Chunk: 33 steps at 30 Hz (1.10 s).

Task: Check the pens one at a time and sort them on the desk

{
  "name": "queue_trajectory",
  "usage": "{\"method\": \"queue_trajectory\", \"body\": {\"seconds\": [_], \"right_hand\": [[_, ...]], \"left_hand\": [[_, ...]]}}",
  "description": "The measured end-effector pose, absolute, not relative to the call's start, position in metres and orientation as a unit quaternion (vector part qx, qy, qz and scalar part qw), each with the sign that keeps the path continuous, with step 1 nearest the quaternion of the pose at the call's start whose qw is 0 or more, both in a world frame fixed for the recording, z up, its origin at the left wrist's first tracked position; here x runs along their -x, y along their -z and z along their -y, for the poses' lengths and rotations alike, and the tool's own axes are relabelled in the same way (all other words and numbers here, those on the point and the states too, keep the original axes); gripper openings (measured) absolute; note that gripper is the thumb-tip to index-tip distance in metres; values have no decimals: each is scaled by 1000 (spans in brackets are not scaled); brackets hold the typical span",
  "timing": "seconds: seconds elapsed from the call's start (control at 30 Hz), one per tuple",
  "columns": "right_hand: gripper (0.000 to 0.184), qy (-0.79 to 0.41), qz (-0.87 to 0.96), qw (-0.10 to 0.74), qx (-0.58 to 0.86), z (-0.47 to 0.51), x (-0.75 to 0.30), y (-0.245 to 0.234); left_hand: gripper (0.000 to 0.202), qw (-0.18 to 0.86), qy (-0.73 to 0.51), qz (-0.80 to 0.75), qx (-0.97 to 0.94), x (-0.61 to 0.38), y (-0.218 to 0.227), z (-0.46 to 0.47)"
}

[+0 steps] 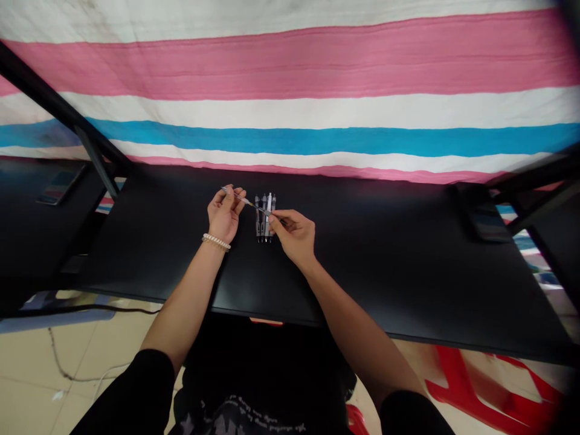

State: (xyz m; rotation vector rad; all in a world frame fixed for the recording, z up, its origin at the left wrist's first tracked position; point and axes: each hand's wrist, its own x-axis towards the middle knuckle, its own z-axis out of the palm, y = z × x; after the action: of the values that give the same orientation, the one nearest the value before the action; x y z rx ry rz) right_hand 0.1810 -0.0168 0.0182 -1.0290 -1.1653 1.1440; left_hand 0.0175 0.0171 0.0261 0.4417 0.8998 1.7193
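Observation:
Between my two hands stretches a slim pen refill (251,203), clear at the left with a small yellowish part and a darker right section. My left hand (224,214), wearing a pale beaded bracelet (216,242), pinches its left end. The fingers of my right hand (295,232) close on the darker end; whether a barrel piece is also there I cannot tell. Beneath the refill, several pens (261,223) lie side by side on the black table (362,260), one with a white upper part. My right fingertips partly cover the rightmost pens.
A dark phone (487,217) lies at the table's right end. Another phone (61,184) rests on the neighbouring table at left. Striped cloth (317,66) hangs behind, with black metal bars (58,103) at both sides. Red plastic stools (471,386) stand below at right.

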Motion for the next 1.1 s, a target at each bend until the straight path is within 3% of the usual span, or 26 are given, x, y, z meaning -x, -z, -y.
{"method": "queue_trajectory", "body": {"seconds": [0.27, 0.47, 0.6, 0.7, 1.1], "right_hand": [[26, -388, 530, 578, 483, 21, -174, -10], [47, -527, 493, 502, 476, 16, -178, -23], [55, -496, 519, 528, 454, 15, -181, -20], [41, -487, 546, 510, 451, 17, -182, -20], [40, -475, 558, 493, 470, 17, -186, -22]], "left_hand": [[26, 580, -681, -377, -241, -34, -32, -5], [32, 589, -681, -356, -249, -32, -30, -7], [27, 567, -698, -369, -233, -30, -28, -9], [23, 559, -701, -387, -217, -29, -28, -10], [29, 565, -699, -378, -223, -30, -30, -9]]}}
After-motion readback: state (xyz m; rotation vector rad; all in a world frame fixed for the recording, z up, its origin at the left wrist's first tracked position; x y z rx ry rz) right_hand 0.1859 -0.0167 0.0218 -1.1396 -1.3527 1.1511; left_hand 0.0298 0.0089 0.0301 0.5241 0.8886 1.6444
